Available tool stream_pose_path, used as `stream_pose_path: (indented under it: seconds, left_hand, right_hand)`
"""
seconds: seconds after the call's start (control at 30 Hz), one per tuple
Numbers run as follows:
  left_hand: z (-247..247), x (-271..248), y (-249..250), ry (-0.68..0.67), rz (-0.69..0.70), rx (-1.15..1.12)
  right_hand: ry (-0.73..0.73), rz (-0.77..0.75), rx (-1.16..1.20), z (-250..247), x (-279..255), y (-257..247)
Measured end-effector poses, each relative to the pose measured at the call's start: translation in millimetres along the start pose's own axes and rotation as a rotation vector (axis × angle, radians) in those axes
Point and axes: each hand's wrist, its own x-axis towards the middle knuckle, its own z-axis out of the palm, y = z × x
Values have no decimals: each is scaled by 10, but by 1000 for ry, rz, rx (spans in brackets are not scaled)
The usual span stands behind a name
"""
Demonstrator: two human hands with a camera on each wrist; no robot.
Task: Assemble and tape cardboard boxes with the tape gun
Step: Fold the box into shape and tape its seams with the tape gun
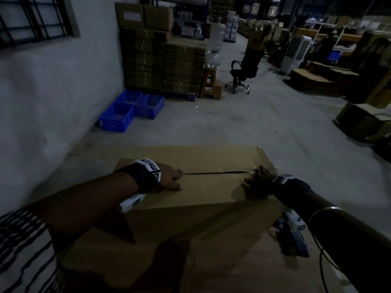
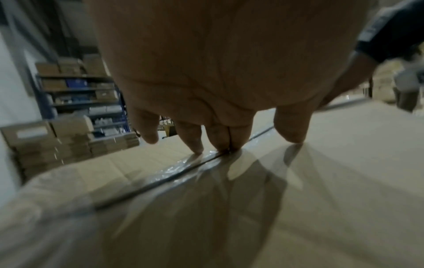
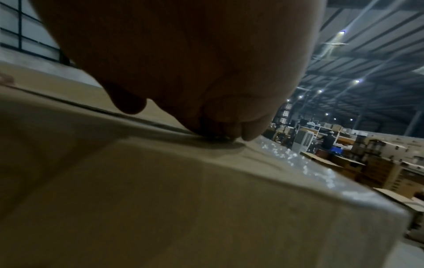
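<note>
Both hands (image 1: 169,176) (image 1: 257,182) press flat (fingers extended) on box seam (image 1: 218,172).

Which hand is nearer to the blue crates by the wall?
Left. The left hand presses the box's seam on the side toward the blue crates; the right hand rests at the box's opposite end.

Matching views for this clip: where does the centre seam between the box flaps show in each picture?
Head: centre seam runs across the box top between both hands.
Left wrist: diagonal under the fingertips, beneath clear tape.
Right wrist: dark line from left edge to the fingertips.
Shared landmark: the tape.
</note>
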Motion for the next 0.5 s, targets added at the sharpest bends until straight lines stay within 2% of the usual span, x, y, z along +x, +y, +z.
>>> stream_pose_path:
  seconds: [0.03,0.13,0.2,0.43,0.5]
  left_hand:
    - [-1,14,-10,-2,9,-17]
    - [-16,30,-61,-24,34,-50]
    - [-19,32,-76,-41,39,-48]
    - [-53,-116,-143,30,85,-93]
    - [-22,-188,-309,47,55,-106]
  right_hand:
    - [30,8,30,5,-29,-71]
    - [-23,18,67,-67,-137,-312]
    - [85,9,95,-21,-70,-399]
    - [122,-76,221,251,353,-296]
    - [149,38,268,159,222,-350]
